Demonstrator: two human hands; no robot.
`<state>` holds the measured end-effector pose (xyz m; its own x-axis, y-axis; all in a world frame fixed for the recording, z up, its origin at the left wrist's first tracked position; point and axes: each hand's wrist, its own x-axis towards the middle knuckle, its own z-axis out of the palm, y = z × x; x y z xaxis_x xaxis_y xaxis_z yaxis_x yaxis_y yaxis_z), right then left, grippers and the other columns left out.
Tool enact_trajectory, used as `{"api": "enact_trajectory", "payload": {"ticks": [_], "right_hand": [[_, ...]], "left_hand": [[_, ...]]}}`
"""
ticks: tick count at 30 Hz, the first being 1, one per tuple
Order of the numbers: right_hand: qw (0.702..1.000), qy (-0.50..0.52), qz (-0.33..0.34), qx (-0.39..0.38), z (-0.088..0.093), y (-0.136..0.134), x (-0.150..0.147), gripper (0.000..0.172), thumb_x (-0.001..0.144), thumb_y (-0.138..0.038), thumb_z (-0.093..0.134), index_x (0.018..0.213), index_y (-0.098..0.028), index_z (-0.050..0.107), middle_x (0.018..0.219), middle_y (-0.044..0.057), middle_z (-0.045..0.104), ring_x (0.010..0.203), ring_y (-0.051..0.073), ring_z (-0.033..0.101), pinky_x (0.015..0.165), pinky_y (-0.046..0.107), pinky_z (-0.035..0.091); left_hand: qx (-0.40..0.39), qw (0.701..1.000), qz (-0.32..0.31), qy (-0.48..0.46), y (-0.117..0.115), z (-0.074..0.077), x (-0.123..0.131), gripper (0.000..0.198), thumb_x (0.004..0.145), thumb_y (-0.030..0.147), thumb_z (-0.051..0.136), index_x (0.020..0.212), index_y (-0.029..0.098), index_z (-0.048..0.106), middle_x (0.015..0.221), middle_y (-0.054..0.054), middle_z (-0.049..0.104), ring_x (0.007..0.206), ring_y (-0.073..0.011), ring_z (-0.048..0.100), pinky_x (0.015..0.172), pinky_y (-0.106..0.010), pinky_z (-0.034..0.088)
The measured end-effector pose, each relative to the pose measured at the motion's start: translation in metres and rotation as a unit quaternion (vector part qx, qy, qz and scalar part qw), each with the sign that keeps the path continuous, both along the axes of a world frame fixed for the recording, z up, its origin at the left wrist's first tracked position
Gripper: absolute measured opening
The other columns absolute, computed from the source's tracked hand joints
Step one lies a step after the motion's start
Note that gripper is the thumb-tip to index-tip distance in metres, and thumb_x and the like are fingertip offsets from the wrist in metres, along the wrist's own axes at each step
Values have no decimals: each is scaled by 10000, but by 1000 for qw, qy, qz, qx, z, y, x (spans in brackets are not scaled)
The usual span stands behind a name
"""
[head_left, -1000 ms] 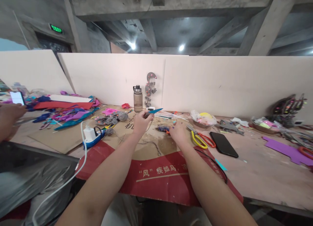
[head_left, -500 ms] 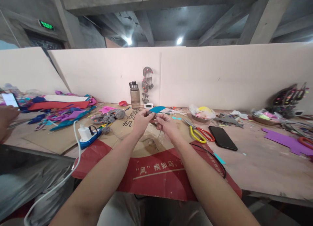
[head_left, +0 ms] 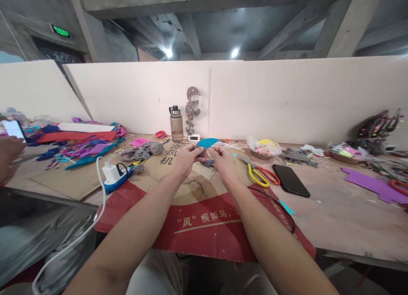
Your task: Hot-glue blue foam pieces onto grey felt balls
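Over the middle of the cardboard, a teal-blue piece of felt-like sheet [head_left: 207, 143] with a curved upper edge is held up. My left hand [head_left: 188, 157] is closed on its lower left side, thumb and fingers pinching it. At its lower right edge, my right hand [head_left: 223, 161] has its fingertips pinched together; what lies between them is too small to make out. Below the hands, a grey yarn strand [head_left: 196, 182] trails over the cardboard. Something small and dark shows between the hands, partly hidden by the fingers.
Scissors [head_left: 259, 175] and a black phone [head_left: 290, 180] lie to the right. A bottle [head_left: 176, 124] stands behind the hands. Leftward are a blue power strip [head_left: 117, 180], grey yarn [head_left: 156, 148] and felt scraps [head_left: 92, 148]. Another person's hand [head_left: 11, 152] is at far left.
The blue piece has shifted slightly right and shows more of its surface. My right hand has moved a little right, so the gap between my hands is wider.
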<state>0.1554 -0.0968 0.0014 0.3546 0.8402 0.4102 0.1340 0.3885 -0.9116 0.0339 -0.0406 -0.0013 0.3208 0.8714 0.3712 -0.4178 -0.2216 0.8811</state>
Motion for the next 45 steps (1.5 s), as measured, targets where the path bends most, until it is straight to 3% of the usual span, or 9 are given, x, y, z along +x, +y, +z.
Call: {"api": "enact_trajectory", "payload": {"ticks": [10, 18, 26, 30, 34, 40, 45], "right_hand": [[1000, -8, 16, 5, 2, -3, 1, 237, 727, -423, 571, 717, -187, 589, 602, -41, 502, 485, 76, 316, 484, 235, 277], [993, 39, 107, 13, -1, 1, 3, 262, 724, -456, 582, 710, -195, 564, 648, -37, 555, 447, 59, 315, 454, 223, 260], [999, -39, -4, 0, -1, 0, 3, 278, 751, -451, 544, 774, -183, 615, 626, -31, 555, 482, 82, 372, 489, 228, 310], [996, -73, -42, 5, 1, -2, 3, 249, 757, -410, 534, 756, -180, 628, 666, -12, 584, 544, 105, 441, 537, 237, 361], [993, -94, -69, 27, 1, -2, 3, 222, 762, -377, 529, 771, -181, 634, 648, -12, 576, 606, 125, 483, 581, 236, 390], [994, -96, -56, 16, -4, 0, 3, 220, 777, -385, 508, 753, -192, 611, 622, -12, 576, 541, 129, 471, 536, 245, 376], [976, -197, -81, 37, -5, -1, 2, 172, 794, -315, 489, 773, -198, 613, 694, 3, 594, 636, 145, 506, 637, 266, 386]], "left_hand": [[-42, 997, -69, -11, -3, 4, 0, 243, 652, 265, 742, 760, 100, 600, 692, -36, 634, 611, -102, 609, 518, -183, 504], [-78, 983, -166, -23, 1, 2, -4, 198, 697, 229, 718, 792, 111, 590, 735, -53, 657, 640, -106, 626, 524, -168, 511], [-88, 994, -63, -12, 1, -3, 3, 288, 640, 278, 780, 784, 137, 574, 812, -37, 642, 690, -119, 619, 532, -224, 525], [-57, 997, -59, 11, -2, -5, 5, 266, 671, 327, 744, 770, 124, 605, 848, -64, 641, 773, -152, 619, 585, -260, 538], [-13, 997, -63, 39, -11, -1, 4, 230, 710, 310, 673, 851, 134, 630, 924, -83, 640, 853, -183, 611, 540, -230, 510], [86, 987, -46, 130, -11, -2, 7, 283, 721, 351, 659, 922, 153, 645, 858, -43, 641, 629, -100, 556, 437, -181, 423], [42, 990, -4, 136, -8, -5, 10, 157, 729, 301, 633, 807, 166, 647, 782, -25, 646, 569, -94, 530, 418, -190, 414]]}}
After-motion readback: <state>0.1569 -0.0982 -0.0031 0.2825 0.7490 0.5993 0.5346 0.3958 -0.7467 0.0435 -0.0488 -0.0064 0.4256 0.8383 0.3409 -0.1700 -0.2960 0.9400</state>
